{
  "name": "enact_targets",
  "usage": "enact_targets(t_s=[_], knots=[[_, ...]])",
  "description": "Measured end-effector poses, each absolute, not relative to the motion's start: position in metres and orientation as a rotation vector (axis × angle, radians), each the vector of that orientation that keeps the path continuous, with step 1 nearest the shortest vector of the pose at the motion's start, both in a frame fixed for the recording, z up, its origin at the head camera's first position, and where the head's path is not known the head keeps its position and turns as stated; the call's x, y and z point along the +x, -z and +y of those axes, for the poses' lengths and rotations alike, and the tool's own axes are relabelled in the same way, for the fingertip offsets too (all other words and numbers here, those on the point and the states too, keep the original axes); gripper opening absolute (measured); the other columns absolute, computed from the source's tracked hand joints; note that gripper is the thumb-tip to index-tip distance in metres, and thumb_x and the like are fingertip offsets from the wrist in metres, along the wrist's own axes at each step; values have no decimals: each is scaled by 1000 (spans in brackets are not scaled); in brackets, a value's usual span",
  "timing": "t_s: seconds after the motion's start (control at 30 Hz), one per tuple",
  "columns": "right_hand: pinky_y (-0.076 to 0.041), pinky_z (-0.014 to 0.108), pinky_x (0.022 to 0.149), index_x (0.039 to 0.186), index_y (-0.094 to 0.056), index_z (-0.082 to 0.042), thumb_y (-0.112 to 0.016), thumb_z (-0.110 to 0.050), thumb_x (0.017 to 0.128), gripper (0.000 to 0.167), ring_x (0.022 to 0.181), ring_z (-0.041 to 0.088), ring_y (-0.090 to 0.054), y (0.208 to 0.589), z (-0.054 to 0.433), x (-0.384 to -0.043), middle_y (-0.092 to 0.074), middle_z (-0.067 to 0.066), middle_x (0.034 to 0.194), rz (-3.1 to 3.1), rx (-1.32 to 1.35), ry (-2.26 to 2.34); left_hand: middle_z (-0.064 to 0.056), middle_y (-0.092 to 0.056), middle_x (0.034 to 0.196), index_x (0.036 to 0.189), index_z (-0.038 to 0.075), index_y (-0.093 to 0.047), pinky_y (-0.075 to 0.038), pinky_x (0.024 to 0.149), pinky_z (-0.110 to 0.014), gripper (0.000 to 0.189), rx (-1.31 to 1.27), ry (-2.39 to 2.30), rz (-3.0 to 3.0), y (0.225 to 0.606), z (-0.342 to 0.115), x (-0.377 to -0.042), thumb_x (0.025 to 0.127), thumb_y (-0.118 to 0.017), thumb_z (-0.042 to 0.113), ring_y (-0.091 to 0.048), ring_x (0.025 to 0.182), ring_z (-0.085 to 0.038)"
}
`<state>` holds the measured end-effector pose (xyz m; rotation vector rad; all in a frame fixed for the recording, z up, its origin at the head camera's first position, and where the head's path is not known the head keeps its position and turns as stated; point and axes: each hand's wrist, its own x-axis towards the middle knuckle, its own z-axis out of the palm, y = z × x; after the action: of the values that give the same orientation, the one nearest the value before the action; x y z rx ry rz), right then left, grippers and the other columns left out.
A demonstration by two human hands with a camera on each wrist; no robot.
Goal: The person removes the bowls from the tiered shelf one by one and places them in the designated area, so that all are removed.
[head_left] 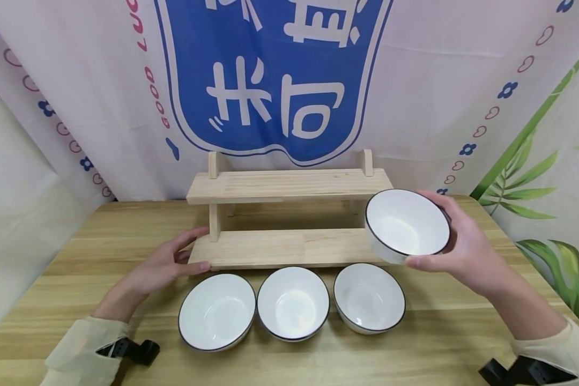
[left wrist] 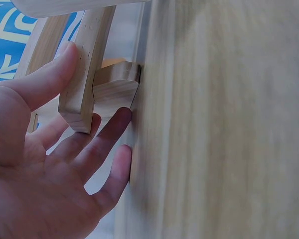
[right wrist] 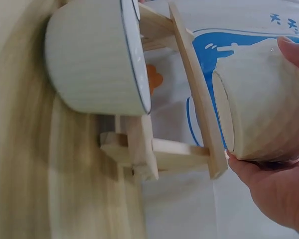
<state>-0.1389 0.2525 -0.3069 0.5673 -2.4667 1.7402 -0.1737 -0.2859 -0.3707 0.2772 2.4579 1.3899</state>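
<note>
A two-tier wooden shelf [head_left: 289, 185] stands on the table against the hanging cloth. At the left end of its lower board [left wrist: 82, 84] my left hand [head_left: 166, 261] grips the wood, thumb on one face and fingers round the other side. My right hand [head_left: 468, 252] holds a white bowl [head_left: 407, 222] with a dark rim by its right side, raised and tilted in front of the shelf's right end. The held bowl [right wrist: 264, 99] hides that end of the lower board in the head view. Its patterned outer wall shows in the right wrist view.
Three more white bowls stand in a row before the shelf: a left bowl [head_left: 217, 312], a middle bowl [head_left: 293, 304] and a right bowl [head_left: 369, 297]. Behind the wooden table [head_left: 140, 348] hangs a white cloth [head_left: 429, 107] with a blue emblem.
</note>
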Motion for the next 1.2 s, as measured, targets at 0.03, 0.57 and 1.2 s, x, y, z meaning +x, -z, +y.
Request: enact_targets(t_s=[0.03, 0.57, 1.2], knots=[[-62, 20, 87, 163, -34, -13, -87, 16, 74, 108, 113, 11, -68, 309, 256, -138, -42, 8, 149, -2463, 569, -1745, -28, -25, 174, 171, 16, -25, -36, 120, -68, 91, 276, -1390, 2457, 371, -286, -174, 99, -79, 28, -41, 153, -54], [-60, 19, 88, 162, -36, -8, -78, 28, 69, 108, 119, 8, -64, 347, 314, -123, -49, 1, 150, -2437, 719, -1803, -28, -26, 173, 171, 18, -25, -36, 119, -72, 91, 270, -1384, 2452, 371, -287, -174, 99, -79, 28, -41, 153, -55], [-55, 15, 89, 162, -36, -9, -82, 19, 70, 107, 117, 5, -64, 384, 345, -109, -54, -7, 148, -2635, 702, -1547, -29, -25, 174, 172, 17, -24, -34, 121, -72, 92, 260, -1393, 2445, 370, -286, -173, 99, -79, 28, -39, 154, -54]])
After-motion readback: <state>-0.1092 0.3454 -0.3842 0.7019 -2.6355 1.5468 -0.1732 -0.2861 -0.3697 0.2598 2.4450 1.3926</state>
